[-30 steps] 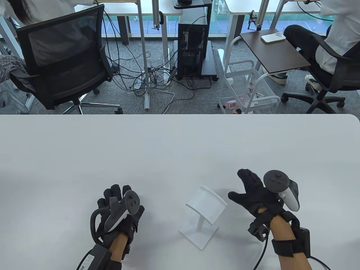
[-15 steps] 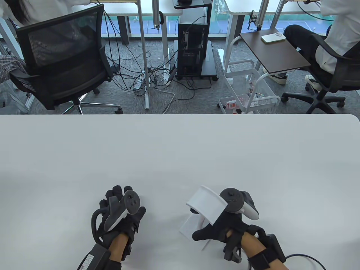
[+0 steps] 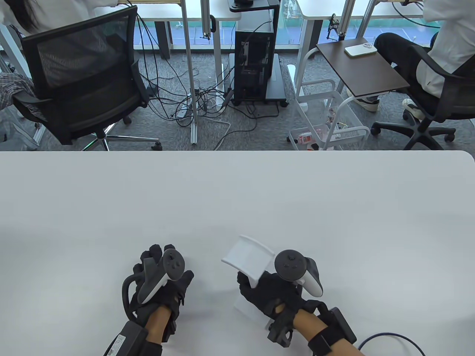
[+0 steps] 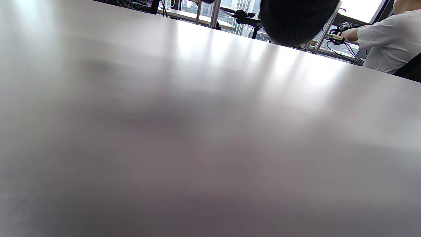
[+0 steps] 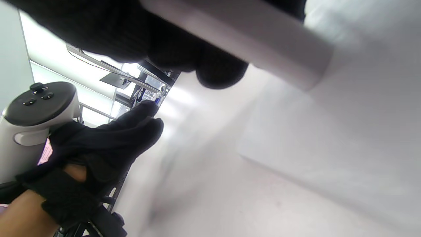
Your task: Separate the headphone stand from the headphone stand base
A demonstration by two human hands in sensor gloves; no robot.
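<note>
The white headphone stand has a curved top rest (image 3: 246,257) and a post set in a flat square base (image 3: 248,310), near the table's front edge. My right hand (image 3: 259,291) grips the post just under the top rest. In the right wrist view the post (image 5: 236,36) runs under my right fingers (image 5: 131,36), with the base (image 5: 329,158) below it. My left hand (image 3: 157,276) rests on the table to the stand's left, holding nothing, and also shows in the right wrist view (image 5: 108,141). In the left wrist view only a dark fingertip (image 4: 296,19) shows.
The white table (image 3: 237,193) stretches far ahead and to both sides of the hands. Its far edge (image 3: 237,151) borders an office floor with chairs, cables and a cart. The left wrist view shows bare tabletop (image 4: 210,131).
My right hand came in from the right, open, and closed around the stand's post. The stand has since shifted and leaned to the left. My left hand has stayed in place.
</note>
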